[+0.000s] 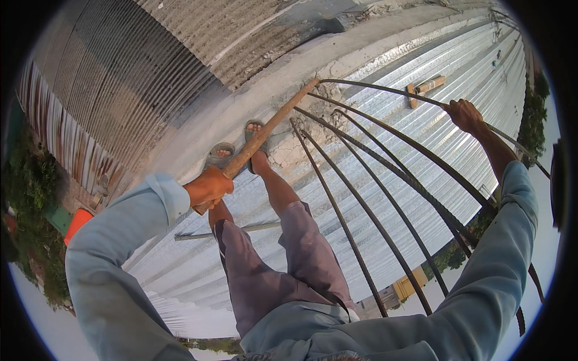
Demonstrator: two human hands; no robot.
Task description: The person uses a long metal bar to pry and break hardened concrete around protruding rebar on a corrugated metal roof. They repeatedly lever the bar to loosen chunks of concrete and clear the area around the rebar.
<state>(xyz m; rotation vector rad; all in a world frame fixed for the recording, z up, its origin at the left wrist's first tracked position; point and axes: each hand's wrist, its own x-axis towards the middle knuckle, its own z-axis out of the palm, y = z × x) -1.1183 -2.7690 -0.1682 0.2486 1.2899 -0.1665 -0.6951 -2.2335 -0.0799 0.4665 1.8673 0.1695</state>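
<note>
My left hand [209, 188] is closed round the lower part of a wooden stick [274, 127]. The stick slants away to the upper right, and its far end meets or overlaps the base of a steel rebar rod [385, 90]; I cannot tell whether they touch. On the right, my right hand [463, 115] grips this same rod partway along its length. Below it, several other dark rebar rods [385, 231] fan out from broken concrete [328, 99] toward the right and toward me.
My sandalled feet [256, 127] stand on a concrete ledge [186, 129]. Shiny corrugated metal sheets [409, 150] spread on the right and beneath me; rusty corrugated sheets [138, 66] lie at the upper left. Two wooden blocks [430, 84] rest on the metal. An orange object [78, 224] shows far left.
</note>
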